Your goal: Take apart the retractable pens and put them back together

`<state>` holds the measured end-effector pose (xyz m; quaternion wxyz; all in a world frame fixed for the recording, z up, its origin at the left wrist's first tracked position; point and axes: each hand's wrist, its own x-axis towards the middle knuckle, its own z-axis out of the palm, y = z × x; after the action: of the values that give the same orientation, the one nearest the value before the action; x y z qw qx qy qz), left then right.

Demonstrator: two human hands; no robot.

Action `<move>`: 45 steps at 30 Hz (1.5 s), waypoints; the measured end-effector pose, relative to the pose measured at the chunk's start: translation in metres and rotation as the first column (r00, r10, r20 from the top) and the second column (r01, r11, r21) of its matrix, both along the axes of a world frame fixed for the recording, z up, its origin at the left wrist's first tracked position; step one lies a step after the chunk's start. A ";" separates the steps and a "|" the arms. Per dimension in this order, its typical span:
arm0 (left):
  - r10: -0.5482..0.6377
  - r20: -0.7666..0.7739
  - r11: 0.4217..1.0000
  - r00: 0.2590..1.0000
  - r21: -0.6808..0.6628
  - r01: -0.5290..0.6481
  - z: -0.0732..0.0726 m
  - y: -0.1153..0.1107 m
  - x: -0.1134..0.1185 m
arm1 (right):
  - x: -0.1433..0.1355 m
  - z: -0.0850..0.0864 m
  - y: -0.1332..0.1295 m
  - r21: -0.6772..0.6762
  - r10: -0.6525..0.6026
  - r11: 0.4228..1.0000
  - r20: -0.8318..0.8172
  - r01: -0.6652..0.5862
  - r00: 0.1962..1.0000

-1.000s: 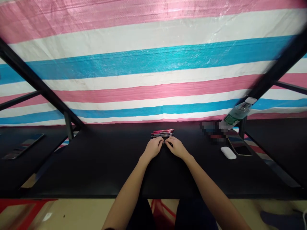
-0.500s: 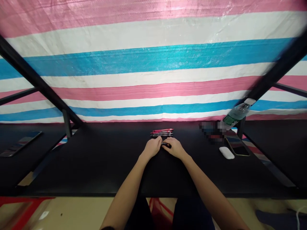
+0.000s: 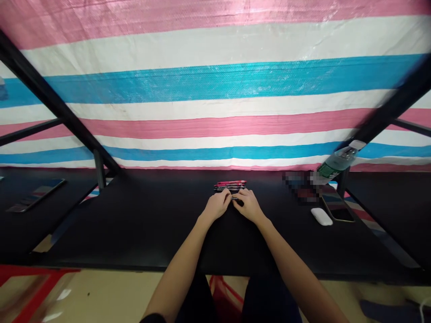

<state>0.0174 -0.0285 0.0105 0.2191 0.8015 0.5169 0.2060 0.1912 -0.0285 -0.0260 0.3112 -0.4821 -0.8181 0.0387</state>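
Observation:
A dark pen (image 3: 236, 198) lies mostly hidden between my two hands, just above the black table. My left hand (image 3: 217, 205) is closed, its fingertips pinching the pen's left end. The thumb and fingers of my right hand (image 3: 250, 207) close round the other end. Right beyond my fingers, a row of several pens (image 3: 230, 185) lies side by side on the table, red ones at the back and dark ones at the front. My fingertips partly cover the nearest of these.
To the right are a white earbud-style case (image 3: 322, 216), a phone (image 3: 337, 207) and a tilted water bottle (image 3: 340, 162), beside a pixelated patch. Another dark flat device (image 3: 36, 195) lies on the left table. A striped sheet (image 3: 215, 80) hangs behind the black table (image 3: 141, 224).
The view has shifted slightly, moving the scene a little to the right. Both hands are slightly nearer the row of pens, still closed on the dark pen.

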 end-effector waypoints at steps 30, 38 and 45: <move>-0.045 0.060 0.996 0.997 0.080 0.040 -0.006 0.004 -0.002 | 0.009 0.001 0.003 -0.100 0.149 0.980 -0.213 -0.173 0.966; -0.108 0.107 0.984 0.988 0.154 0.091 -0.006 0.004 -0.003 | 0.009 -0.002 0.005 -0.085 0.118 0.986 -0.229 -0.141 0.966; -0.071 0.081 0.990 0.994 0.131 0.060 -0.005 0.004 -0.002 | 0.008 0.000 0.005 -0.063 0.127 0.988 -0.192 -0.141 0.973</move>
<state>0.0152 -0.0246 0.0057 0.1958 0.8209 0.4661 0.2658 0.1992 -0.0239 -0.0256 0.3651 -0.4315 -0.8136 0.1361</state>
